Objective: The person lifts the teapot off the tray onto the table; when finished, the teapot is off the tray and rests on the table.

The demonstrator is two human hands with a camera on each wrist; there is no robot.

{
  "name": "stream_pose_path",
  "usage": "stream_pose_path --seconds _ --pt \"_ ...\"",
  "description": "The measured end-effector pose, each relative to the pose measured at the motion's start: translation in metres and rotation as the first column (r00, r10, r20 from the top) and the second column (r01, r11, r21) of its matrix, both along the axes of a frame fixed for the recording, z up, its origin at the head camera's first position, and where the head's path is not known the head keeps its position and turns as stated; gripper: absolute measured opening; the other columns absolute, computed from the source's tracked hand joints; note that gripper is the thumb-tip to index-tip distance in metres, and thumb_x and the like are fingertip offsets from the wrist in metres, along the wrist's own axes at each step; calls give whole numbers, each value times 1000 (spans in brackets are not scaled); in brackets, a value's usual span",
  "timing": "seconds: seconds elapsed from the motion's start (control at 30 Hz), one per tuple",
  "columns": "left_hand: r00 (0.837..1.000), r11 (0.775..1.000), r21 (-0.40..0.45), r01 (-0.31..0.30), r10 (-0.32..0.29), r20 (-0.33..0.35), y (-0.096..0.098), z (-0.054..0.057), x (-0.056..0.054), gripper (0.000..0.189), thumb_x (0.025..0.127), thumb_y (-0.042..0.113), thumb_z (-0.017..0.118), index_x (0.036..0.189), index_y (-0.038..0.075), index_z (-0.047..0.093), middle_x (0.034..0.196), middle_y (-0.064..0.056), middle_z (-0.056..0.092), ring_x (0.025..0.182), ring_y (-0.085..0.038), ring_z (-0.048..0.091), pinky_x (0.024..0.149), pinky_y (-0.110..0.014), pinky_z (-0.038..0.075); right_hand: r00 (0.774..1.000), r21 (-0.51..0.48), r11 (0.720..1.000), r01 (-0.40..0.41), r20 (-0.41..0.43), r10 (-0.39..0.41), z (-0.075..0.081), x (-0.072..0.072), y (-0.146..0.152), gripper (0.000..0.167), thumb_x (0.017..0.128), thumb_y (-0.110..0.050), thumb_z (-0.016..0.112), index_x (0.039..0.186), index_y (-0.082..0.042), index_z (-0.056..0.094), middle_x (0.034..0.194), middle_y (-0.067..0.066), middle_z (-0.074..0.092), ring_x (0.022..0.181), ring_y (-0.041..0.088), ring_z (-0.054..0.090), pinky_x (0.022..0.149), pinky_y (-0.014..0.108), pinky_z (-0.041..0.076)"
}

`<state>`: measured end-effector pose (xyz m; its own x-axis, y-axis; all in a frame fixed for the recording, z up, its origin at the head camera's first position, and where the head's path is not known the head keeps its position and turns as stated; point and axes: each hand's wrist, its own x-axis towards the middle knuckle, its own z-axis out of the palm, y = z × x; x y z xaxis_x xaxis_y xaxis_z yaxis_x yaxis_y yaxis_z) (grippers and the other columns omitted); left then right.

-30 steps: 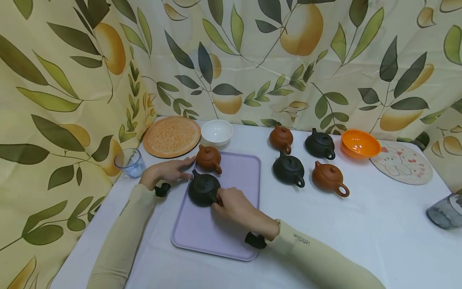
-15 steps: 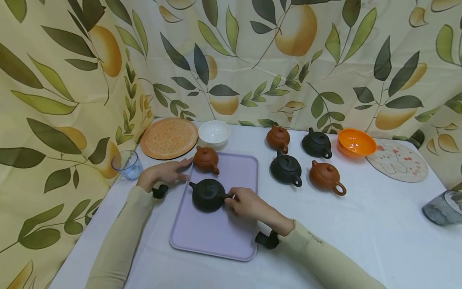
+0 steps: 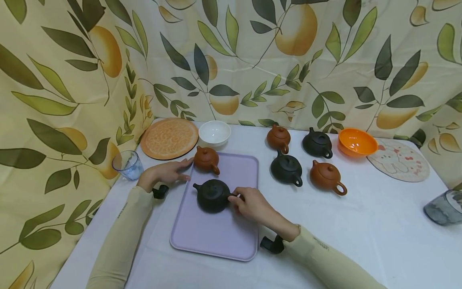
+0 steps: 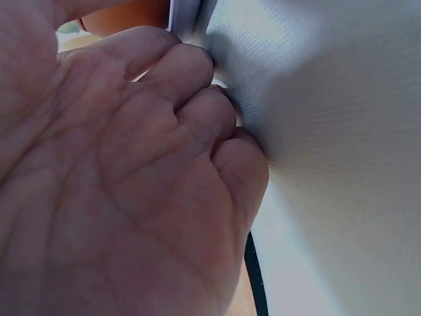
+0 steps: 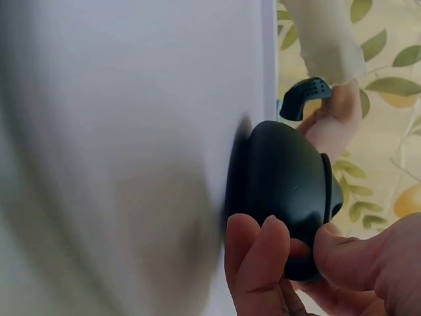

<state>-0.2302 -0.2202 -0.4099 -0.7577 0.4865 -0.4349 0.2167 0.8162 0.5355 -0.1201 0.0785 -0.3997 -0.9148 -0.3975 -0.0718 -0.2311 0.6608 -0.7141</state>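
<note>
In the head view, my right hand point(image 3: 252, 204) pinches the handle of a black teapot point(image 3: 213, 196) over the middle of a lilac tray point(image 3: 213, 241). The right wrist view shows thumb and fingers at the handle of the black teapot point(image 5: 283, 178), its base close against the tray; I cannot tell whether it touches. My left hand point(image 3: 166, 172) rests at the tray's left edge, beside a brown teapot point(image 3: 205, 159) in the tray's far left corner. Up close, the fingers of the left hand point(image 4: 131, 171) are bent against the white cloth by the tray wall.
Right of the tray stand two black teapots point(image 3: 286, 167) and two brown teapots point(image 3: 326, 176). Behind are a white bowl point(image 3: 214, 134), an orange bowl point(image 3: 357, 143) and a round tan mat point(image 3: 169, 138). A patterned mat point(image 3: 398, 162) and glasses point(image 3: 128, 165) lie toward the sides.
My right hand has moved the black teapot rightward on the tray, away from the left edge, and its spout has swung to point more to the left. My left hand has stayed in place.
</note>
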Motion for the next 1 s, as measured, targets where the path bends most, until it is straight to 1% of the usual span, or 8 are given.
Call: stream_pose_path --seconds 0.2,0.33,0.47,0.57,0.67,0.77,0.9,1.0 --pt "1000 1000 1 17 -17 -8 2 0 -1 76 99 33 56 157 13 12 161 -22 8 149 -37 11 120 -54 13 998 5 999 50 -32 -50 0 8 18 19 95 -16 64 78 -6 64 54 -4 55 52 8 47 51 22 38" --pt "1000 1000 -4 12 -12 -14 1 0 -1 76 99 32 56 157 12 12 161 -23 9 149 -39 13 119 -54 14 993 45 997 69 -97 -65 -1 11 26 20 93 -16 65 76 -8 63 54 -5 53 53 8 46 52 22 37" --pt "1000 1000 9 16 -16 -19 1 0 1 76 99 31 57 157 12 12 160 -24 10 148 -40 13 119 -54 14 978 84 993 77 -200 -59 -4 11 29 12 90 -14 70 79 -7 70 64 -2 57 60 9 49 55 23 40" --pt "1000 1000 23 18 -17 -15 1 -1 1 76 99 31 57 157 12 12 160 -23 9 149 -39 12 119 -54 14 967 76 994 80 -246 -59 -5 10 30 5 87 -11 73 88 -5 74 75 2 64 65 9 52 59 23 43" --pt "1000 1000 23 10 -9 -9 1 -1 1 77 98 31 57 157 12 12 161 -23 9 149 -39 11 119 -54 13 968 38 996 76 -242 -65 -5 9 30 12 86 -8 73 98 -4 73 82 4 70 65 8 54 60 23 45" --pt "1000 1000 21 3 -3 -6 1 -1 2 76 98 31 57 157 12 12 161 -23 9 149 -40 11 119 -55 13 972 16 997 72 -227 -66 -4 8 29 17 86 -8 73 103 -5 73 85 3 72 64 6 55 59 22 45" --pt "1000 1000 16 4 -4 -8 1 0 2 77 98 31 57 157 13 12 160 -23 9 148 -40 13 119 -55 14 975 11 997 76 -209 -72 -4 7 28 15 85 -12 75 99 -7 75 85 1 73 64 5 57 57 20 45" --pt "1000 1000 19 5 -5 -8 2 0 1 76 98 30 57 157 13 12 160 -23 9 149 -39 12 119 -54 14 969 1 996 93 -229 -90 -6 7 27 13 83 -12 77 95 -7 75 85 1 74 64 5 59 58 21 46"
